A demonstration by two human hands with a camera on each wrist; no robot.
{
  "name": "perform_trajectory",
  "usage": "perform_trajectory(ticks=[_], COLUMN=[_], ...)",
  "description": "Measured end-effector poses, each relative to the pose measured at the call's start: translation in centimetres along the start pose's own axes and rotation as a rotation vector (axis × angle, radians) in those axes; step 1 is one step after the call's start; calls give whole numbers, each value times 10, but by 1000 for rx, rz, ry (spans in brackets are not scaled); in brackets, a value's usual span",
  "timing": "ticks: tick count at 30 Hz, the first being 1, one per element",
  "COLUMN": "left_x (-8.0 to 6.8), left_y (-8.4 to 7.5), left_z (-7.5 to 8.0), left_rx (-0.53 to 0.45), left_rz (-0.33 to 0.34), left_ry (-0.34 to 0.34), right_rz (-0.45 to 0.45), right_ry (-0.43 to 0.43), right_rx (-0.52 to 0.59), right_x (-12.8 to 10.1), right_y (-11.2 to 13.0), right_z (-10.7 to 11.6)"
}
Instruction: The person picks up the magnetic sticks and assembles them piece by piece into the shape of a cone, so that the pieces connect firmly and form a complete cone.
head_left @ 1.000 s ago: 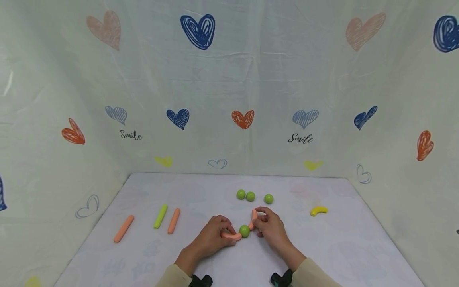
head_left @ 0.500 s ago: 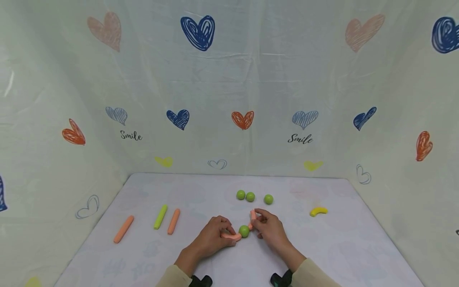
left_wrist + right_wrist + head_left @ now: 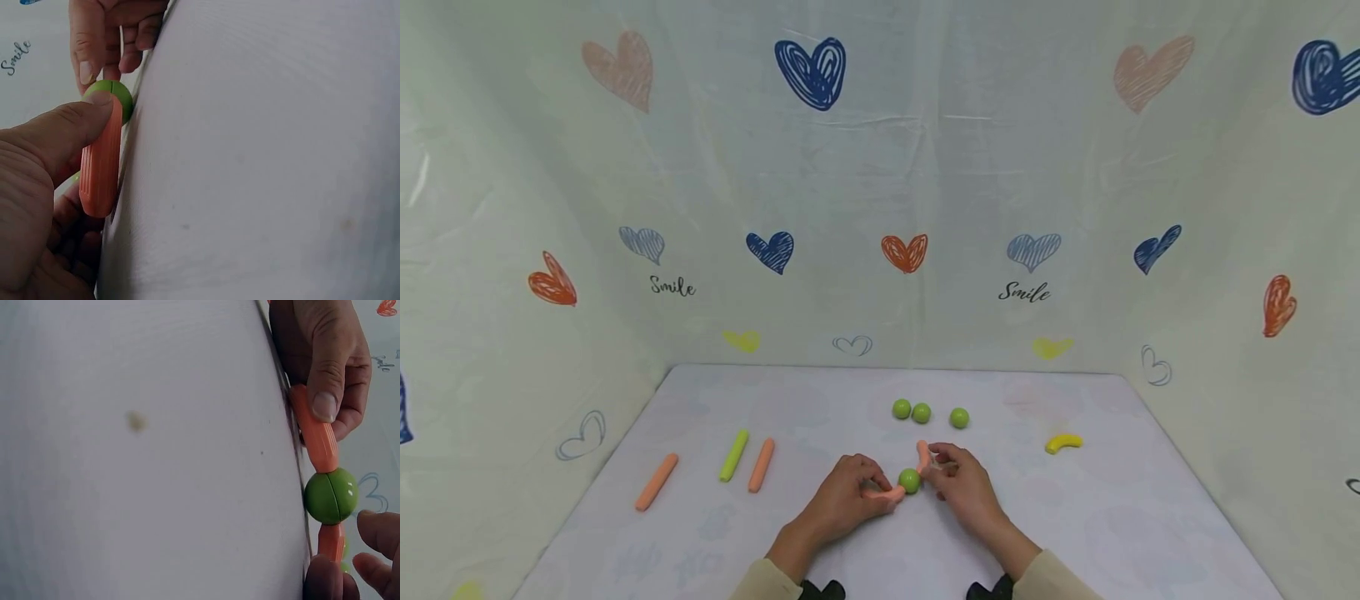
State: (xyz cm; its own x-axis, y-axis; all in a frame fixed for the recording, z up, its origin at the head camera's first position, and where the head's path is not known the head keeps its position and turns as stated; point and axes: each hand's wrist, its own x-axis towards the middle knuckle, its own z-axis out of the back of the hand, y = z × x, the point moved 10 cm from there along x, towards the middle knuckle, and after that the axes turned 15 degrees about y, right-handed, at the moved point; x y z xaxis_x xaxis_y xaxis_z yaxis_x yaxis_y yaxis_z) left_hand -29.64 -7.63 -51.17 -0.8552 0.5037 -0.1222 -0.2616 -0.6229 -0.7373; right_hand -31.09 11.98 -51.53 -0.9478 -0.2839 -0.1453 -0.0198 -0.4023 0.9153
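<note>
The left hand (image 3: 842,496) pinches one orange stick (image 3: 883,494) lying flat, left to right. The right hand (image 3: 962,483) pinches another orange stick (image 3: 922,457) that leans away toward the wall. Both sticks touch the green ball (image 3: 909,480) between them, near the table's (image 3: 1075,517) front. The wall says "Smile".

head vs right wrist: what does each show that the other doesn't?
Only the head view shows the three loose green balls, the yellow curved piece, the green stick, two loose orange sticks on the table, and the heart-print backdrop.

Only the right wrist view shows the seam on the joined green ball and the ridges on the orange stick close up.

Both show the right hand and left hand each pinching an orange stick that meets that ball.
</note>
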Motion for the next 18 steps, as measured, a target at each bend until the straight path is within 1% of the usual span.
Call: perform_trajectory(ticks=[2,6,9,11,14,18], left_x=[0,-2,-3,-3,-3,-2], left_y=[-1,-6,-10,-11,-10,-9], left_z=[-1,-6,-10,-10,-11,-8], left_rx=[-15,-34,-40,-41,-45,-79], left_rz=[0,-32,-61,-65,-54,-45], left_ry=[-2,13,26,26,25,25], right_rz=[27,72,97,105,110,102], right_ry=[8,36,59,65,62,48], right_rx=[-64,-172,-204,-224,-239,-246], right_x=[-1,-4,-5,-6,-5,-5], right_y=[3,9,11,11,12,12], right_z=[-2,-9,-14,-16,-16,-15])
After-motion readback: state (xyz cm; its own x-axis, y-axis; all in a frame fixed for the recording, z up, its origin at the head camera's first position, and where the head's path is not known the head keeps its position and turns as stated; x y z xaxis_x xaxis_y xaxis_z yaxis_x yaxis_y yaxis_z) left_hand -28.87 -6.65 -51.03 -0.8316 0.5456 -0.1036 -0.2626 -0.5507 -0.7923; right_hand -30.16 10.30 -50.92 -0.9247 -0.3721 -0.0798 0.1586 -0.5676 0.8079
